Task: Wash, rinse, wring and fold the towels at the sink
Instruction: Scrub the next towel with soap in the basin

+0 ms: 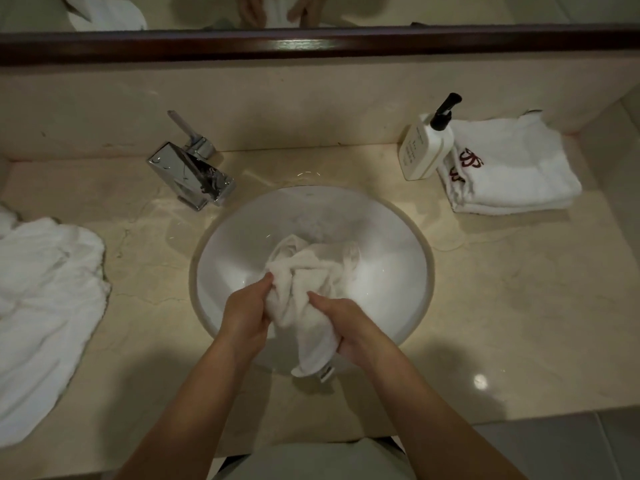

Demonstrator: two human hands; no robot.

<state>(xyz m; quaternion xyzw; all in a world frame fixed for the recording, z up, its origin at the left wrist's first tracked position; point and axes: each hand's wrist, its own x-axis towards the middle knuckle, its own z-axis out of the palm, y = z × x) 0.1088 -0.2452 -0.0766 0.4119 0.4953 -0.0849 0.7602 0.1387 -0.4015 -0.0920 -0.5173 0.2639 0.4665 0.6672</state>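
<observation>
A white towel [304, 282] lies bunched in the round white sink [398, 237]. My left hand [247, 313] grips its left side and my right hand [341, 323] grips its right side, both over the near half of the bowl. One end of the towel hangs down toward the sink's near rim. A stack of folded white towels [512, 168] with red embroidery lies on the counter at the right. A loose, crumpled white towel [45, 306] is spread on the counter at the left.
A chrome faucet [192, 174] stands behind the sink on the left. A white pump bottle [424, 147] stands at the back right, touching the folded stack. A dark-framed mirror [311, 43] runs along the wall. The beige marble counter [502, 306] surrounds the sink.
</observation>
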